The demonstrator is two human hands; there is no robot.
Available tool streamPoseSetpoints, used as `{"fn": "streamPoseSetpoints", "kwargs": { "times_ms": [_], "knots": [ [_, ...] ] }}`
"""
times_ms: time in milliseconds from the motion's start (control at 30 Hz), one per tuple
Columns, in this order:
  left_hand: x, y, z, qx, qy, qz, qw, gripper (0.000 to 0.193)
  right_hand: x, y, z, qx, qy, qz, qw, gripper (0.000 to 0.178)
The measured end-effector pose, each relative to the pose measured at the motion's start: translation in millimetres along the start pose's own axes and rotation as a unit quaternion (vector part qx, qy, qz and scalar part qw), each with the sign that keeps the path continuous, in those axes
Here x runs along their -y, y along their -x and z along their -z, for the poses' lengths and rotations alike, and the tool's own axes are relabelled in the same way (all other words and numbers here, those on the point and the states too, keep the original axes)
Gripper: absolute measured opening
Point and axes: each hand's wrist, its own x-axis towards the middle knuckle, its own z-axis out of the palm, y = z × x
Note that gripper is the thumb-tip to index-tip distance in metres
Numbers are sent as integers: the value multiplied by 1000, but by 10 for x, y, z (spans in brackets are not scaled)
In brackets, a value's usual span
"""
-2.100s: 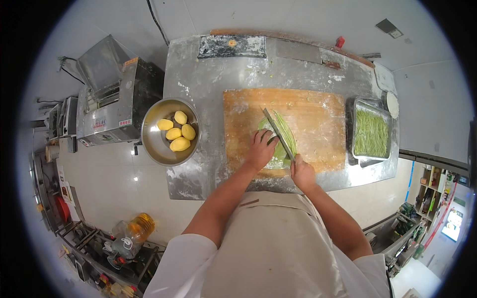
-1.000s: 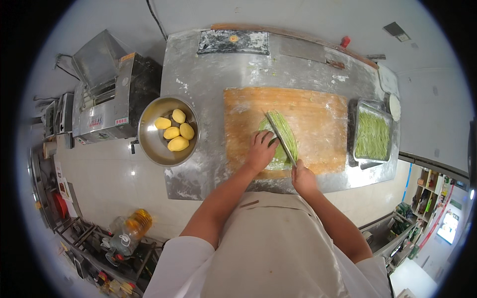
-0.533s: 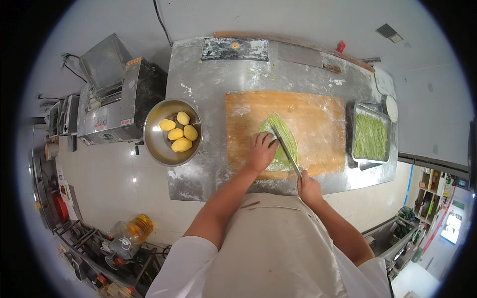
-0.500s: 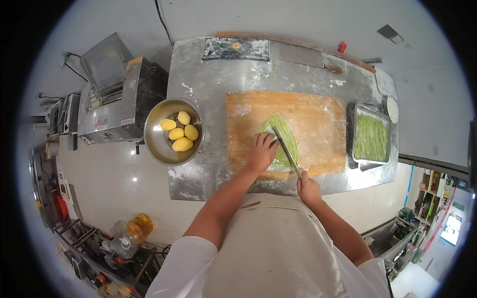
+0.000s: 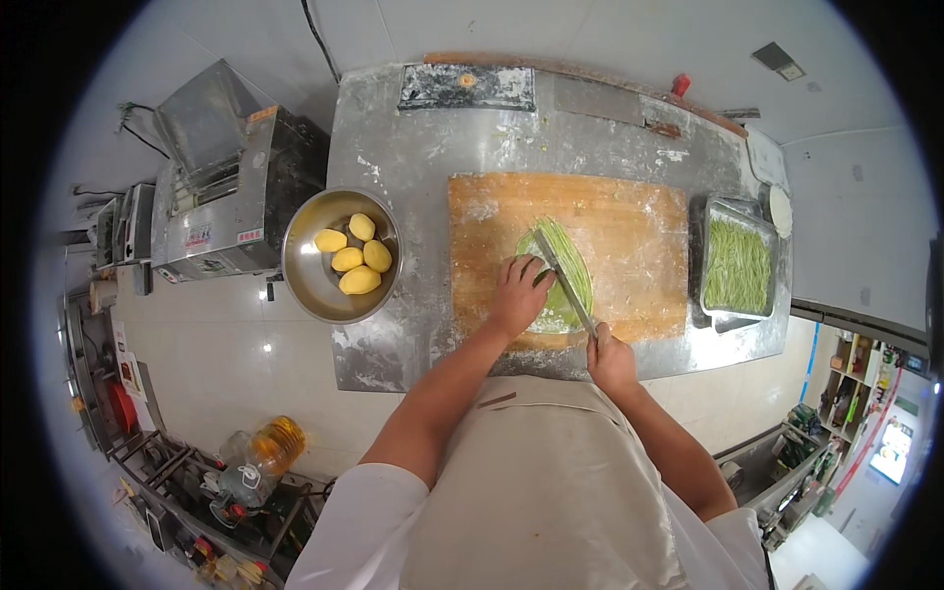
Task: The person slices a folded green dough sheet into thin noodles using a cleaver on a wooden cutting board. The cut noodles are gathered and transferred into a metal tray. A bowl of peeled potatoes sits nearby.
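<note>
A folded sheet of green dough [image 5: 537,319] lies on the wooden cutting board [image 5: 639,256], with thin cut strips [image 5: 570,243] along its right side. My left hand [image 5: 521,292] rests on the sheet, its fingers apart and bent, pressing it down beside the blade. In my right hand [image 5: 612,360], near the front edge of the board, is the handle of a long knife [image 5: 570,289]. The blade slants away to the far left across the dough, between the sheet and the strips. The left fingertips are close to it; whether they touch it I cannot tell.
On the right, a metal tray [image 5: 705,285] holds green noodles [image 5: 738,267]. A steel bowl [image 5: 308,280] with several peeled yellow potatoes [image 5: 360,281] stands left, next to a metal machine [image 5: 236,202]. Flour streaks the steel table [image 5: 413,197]. A yellow oil jug [image 5: 279,442] is low left.
The whole view has shifted slightly. The blade has tilted a little and shows more of its side. Both hands keep nearly the same places on the dough and the knife.
</note>
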Motion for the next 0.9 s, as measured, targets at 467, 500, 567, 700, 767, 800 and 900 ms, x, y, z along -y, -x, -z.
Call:
{"fn": "streamPoseSetpoints", "kwargs": {
  "times_ms": [467, 500, 567, 700, 767, 800, 900],
  "knots": [
    [26, -7, 0, 33, 7, 17, 999, 38, 115, -80, 21, 16, 6, -11, 1000, 20],
    [23, -10, 0, 33, 8, 16, 999, 37, 146, -128, 13, 15, 13, -15, 1000, 20],
    [9, 2, 16, 27, 7, 19, 999, 34, 151, -229, -114, -5, 3, 3, 1000, 20],
    [-13, -32, 14, 5, -4, 18, 1000, 28, 126, -291, -194, -37, -4, 19, 999, 20],
    [-22, -35, 17, 0, -3, 15, 1000, 31, 116, -316, -120, -29, 5, 13, 999, 21],
    [-23, -41, 34, -1, 1, 10, 1000, 35, 125, -321, -62, -24, 10, 10, 1000, 21],
    [-10, -28, 7, -11, -5, 8, 1000, 38, 154, -232, 96, -14, 12, 18, 1000, 21]
  ]
}}
